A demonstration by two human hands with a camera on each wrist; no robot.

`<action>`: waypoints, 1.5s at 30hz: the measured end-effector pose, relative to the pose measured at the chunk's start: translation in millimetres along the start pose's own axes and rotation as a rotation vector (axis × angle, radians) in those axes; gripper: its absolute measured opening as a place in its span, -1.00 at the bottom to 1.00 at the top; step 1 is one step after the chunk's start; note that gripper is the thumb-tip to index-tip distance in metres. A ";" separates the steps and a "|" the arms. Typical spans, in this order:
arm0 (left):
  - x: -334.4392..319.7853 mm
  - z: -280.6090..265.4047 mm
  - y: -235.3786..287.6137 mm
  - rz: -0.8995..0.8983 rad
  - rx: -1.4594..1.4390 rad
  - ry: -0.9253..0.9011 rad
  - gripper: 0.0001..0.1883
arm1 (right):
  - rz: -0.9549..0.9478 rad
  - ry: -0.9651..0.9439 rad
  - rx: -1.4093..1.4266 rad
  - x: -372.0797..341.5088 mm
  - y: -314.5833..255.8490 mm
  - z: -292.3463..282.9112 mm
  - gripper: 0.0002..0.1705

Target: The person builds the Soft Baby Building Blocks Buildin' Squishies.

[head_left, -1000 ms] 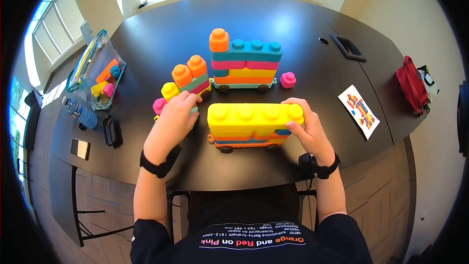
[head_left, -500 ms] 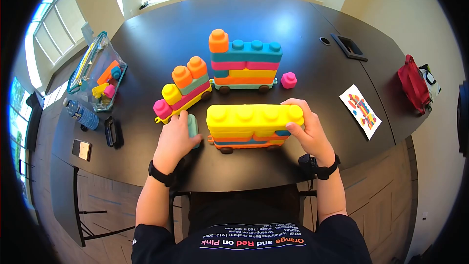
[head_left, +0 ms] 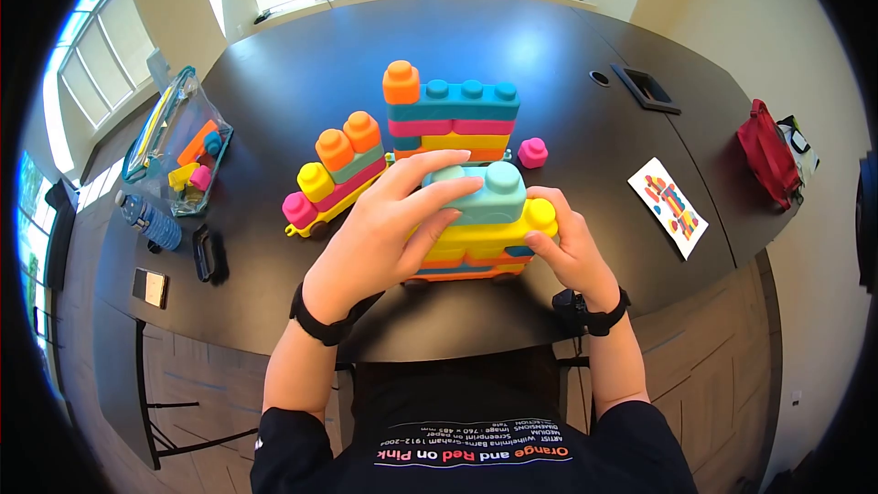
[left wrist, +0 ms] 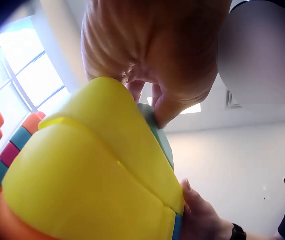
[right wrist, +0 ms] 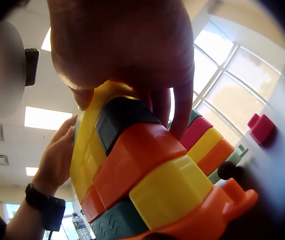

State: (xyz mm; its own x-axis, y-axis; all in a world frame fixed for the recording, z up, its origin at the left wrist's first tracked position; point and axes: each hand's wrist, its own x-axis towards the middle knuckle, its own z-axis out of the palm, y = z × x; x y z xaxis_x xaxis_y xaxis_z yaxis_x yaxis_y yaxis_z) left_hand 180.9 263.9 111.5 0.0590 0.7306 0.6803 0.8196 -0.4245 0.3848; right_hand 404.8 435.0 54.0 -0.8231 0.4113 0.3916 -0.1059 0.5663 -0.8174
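My left hand (head_left: 384, 224) holds a pale teal building block (head_left: 494, 206) with two studs showing, right at the top of a block-built wagon. A long yellow block (left wrist: 92, 135) forms that wagon's upper part, above orange, blue and yellow blocks on an orange wheeled base (right wrist: 192, 212). At the wagon's right end, my right hand (head_left: 583, 261) grips the yellow block, thumb in front and fingers behind. Part of the teal block is hidden behind the left fingers.
Behind stand a tall block wagon (head_left: 457, 113) and, to its left, a stepped one (head_left: 343, 185). A pink block (head_left: 532, 153), picture sheet (head_left: 672, 206) and red bag (head_left: 768, 155) are rightward. On the left are a clear bag (head_left: 169, 151), water bottle (head_left: 151, 221) and black case (head_left: 203, 253).
My left hand has picked up the pale teal block beside the stepped wagon and carried it right, onto the yellow top. My right hand keeps its grip on the wagon.
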 end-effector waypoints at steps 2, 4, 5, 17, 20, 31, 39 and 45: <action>-1.3 0.4 0.1 -0.027 -0.034 0.007 -0.54 | -0.011 0.004 0.004 1.1 -0.7 2.2 -0.52; -4.3 0.4 0.1 -0.033 -0.054 -0.008 -0.53 | -0.022 0.007 0.010 0.9 0.3 2.4 -0.52; -5.5 0.2 -0.2 -0.040 -0.071 -0.020 -0.53 | -0.028 0.003 0.001 1.2 1.6 2.0 -0.52; -26.1 10.5 2.1 -0.139 -0.115 0.267 -0.39 | -0.015 -0.212 0.109 33.1 21.2 -44.9 -0.17; -43.8 6.5 -11.9 -0.216 -0.082 0.141 -0.37 | 0.081 -0.056 -0.223 59.5 54.3 -63.2 -0.39; -51.5 13.5 -15.0 -0.299 -0.091 0.103 -0.51 | 0.175 -0.064 -0.724 87.8 132.6 -66.6 -0.46; -52.0 15.5 -13.3 -0.296 -0.076 0.124 -0.50 | 0.018 0.137 0.128 61.0 29.0 -59.2 -0.49; -51.7 17.5 -9.9 -0.340 -0.105 0.110 -0.49 | -0.219 -0.074 0.124 33.9 -11.2 -47.8 -0.46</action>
State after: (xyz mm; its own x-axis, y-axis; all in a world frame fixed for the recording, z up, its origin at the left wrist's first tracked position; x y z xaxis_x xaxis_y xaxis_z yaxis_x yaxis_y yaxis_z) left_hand 179.6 239.6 61.6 -0.2727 0.7796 0.5638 0.7187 -0.2245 0.6581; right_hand 404.8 476.7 96.6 -0.8115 0.2323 0.5363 -0.3495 0.5425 -0.7639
